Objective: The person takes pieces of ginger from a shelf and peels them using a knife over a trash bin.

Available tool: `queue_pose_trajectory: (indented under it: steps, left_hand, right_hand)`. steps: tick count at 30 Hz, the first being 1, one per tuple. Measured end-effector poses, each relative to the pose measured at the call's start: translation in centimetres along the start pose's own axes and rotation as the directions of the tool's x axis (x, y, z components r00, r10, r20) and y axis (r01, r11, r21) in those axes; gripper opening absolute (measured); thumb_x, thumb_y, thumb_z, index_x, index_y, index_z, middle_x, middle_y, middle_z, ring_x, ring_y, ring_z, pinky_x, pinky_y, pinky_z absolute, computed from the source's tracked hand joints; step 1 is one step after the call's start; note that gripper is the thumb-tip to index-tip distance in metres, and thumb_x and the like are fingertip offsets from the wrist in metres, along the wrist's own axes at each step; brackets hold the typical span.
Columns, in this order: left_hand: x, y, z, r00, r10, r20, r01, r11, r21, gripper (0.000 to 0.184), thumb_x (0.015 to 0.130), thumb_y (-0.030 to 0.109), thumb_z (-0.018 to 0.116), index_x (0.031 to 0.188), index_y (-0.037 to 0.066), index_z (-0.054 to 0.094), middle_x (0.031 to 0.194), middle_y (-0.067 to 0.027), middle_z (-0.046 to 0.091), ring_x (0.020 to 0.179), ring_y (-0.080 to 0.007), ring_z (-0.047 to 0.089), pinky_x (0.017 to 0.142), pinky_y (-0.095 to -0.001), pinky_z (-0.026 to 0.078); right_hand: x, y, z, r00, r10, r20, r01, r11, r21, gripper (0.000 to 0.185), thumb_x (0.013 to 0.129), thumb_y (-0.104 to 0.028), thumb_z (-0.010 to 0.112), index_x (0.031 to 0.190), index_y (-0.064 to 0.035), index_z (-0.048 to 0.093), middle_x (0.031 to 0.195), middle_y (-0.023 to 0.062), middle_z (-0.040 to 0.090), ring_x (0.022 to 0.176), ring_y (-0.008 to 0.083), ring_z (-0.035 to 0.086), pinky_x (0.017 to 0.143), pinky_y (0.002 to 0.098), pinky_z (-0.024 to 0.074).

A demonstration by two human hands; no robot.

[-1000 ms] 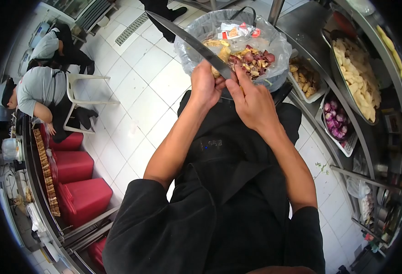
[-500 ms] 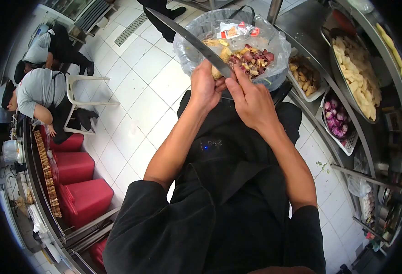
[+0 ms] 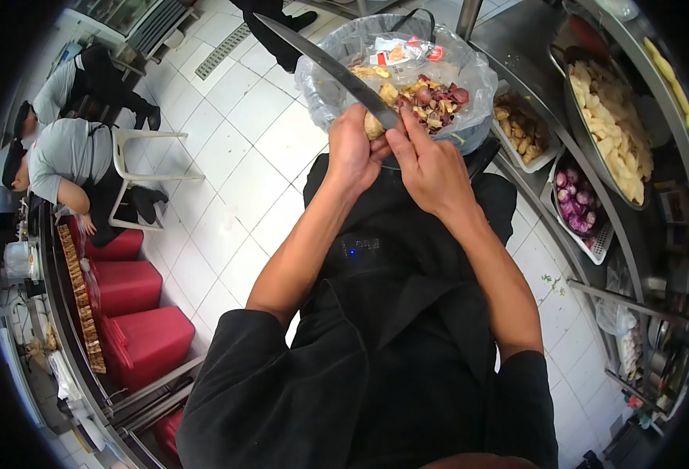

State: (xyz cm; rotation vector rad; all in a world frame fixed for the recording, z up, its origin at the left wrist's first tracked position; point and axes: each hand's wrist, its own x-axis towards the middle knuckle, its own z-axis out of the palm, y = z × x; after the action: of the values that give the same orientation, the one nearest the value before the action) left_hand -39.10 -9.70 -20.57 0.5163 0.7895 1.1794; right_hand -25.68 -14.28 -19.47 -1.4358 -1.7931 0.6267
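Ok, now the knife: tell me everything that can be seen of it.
The knife has a long, broad, dark grey blade, metal by its look, tapering to a point at the picture's upper left. It slants across the plastic-lined bin, above its rim. The right hand grips its lower end, hiding the handle. There the blade lies close by the pale lump in the left hand; exact contact is unclear.

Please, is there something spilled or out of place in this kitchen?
Yes: green leafy scraps lie loose on the white floor tiles, to the person's right. They look stray, since peelings are collected in the plastic-lined bin instead.
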Motion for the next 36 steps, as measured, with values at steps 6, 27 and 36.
queue_pose_trajectory:
  steps: [6, 27, 36]
  left_hand:
    - [-0.1, -0.1, -0.1, 1.0, 0.008, -0.019, -0.009, 1.0, -0.019, 0.025, 0.098, 0.019, 0.037, 0.092, 0.003, 0.055, 0.073, -0.0068, 0.058, 0.046, -0.0072, 0.036, 0.041, -0.0225, 0.028]
    - [0.4, 0.1, -1.3, 0.996, -0.054, 0.069, 0.061, 0.993, -0.103, 0.027, 0.098, 0.031, 0.044, 0.091, 0.006, 0.055, 0.07, -0.0031, 0.053, 0.048, -0.0077, 0.037, 0.043, -0.0238, 0.028]
    - [0.6, -0.4, -1.1, 0.986, -0.048, 0.159, 0.093, 0.951, -0.294, 0.043, 0.1, 0.042, 0.044, 0.11, 0.002, 0.055, 0.09, -0.0108, 0.059, 0.076, -0.0213, 0.06, 0.066, -0.0342, 0.052]
  right_hand:
    - [0.0, 0.2, 0.4, 0.999, -0.034, -0.029, 0.034, 0.999, -0.006, 0.053, 0.097, -0.038, 0.05, 0.128, 0.0054, 0.052, 0.078, 0.0235, 0.067, 0.075, 0.0432, 0.066, 0.069, 0.0502, 0.0513]
    - [-0.2, 0.4, -1.1, 1.0, 0.024, 0.002, -0.024, 0.998, 0.063, 0.056, 0.097, -0.039, 0.05, 0.136, 0.0017, 0.048, 0.075, 0.0255, 0.066, 0.076, 0.0464, 0.065, 0.071, 0.05, 0.0502]
    - [-1.8, -1.0, -0.3, 0.999, -0.02, 0.03, 0.02, 1.0, -0.003, 0.059, 0.097, -0.042, 0.051, 0.136, 0.0017, 0.048, 0.067, 0.0241, 0.064, 0.064, 0.0426, 0.065, 0.061, 0.0504, 0.0505]
